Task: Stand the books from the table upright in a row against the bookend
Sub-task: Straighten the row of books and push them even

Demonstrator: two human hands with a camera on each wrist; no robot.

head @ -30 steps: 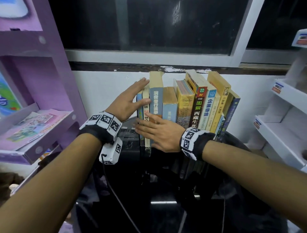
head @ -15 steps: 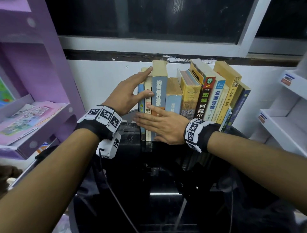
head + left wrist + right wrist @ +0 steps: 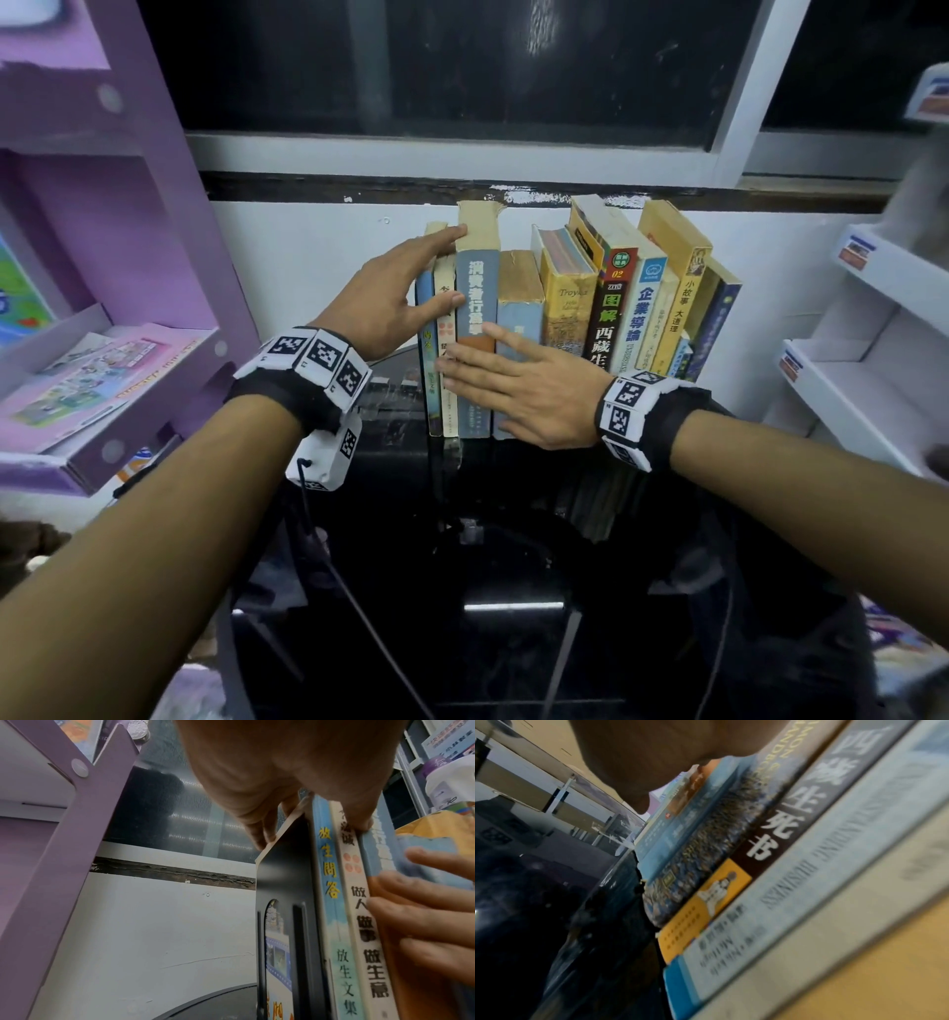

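Now the left hand (image 3: 382, 303), fingers straight, is still bracing the books (image 3: 560, 308) at frame centre beside the bookend (image 3: 282, 902); the right hand (image 3: 534, 395), flat, is pressing the spines. Hands unchanged; row appears complete, rightmost books leaning.

"放生問答" and "放生文集" are printed on the thin blue spine (image 3: 331, 902) under the left hand (image 3: 270, 766); "做人做事做生意" is read on the cream spine (image 3: 365, 933) beside it. "Troyka" is shown on the yellow spine (image 3: 570, 303) above the right hand (image 3: 534, 395), "西藏生死书" on the dark spine (image 3: 777, 821) beside it.
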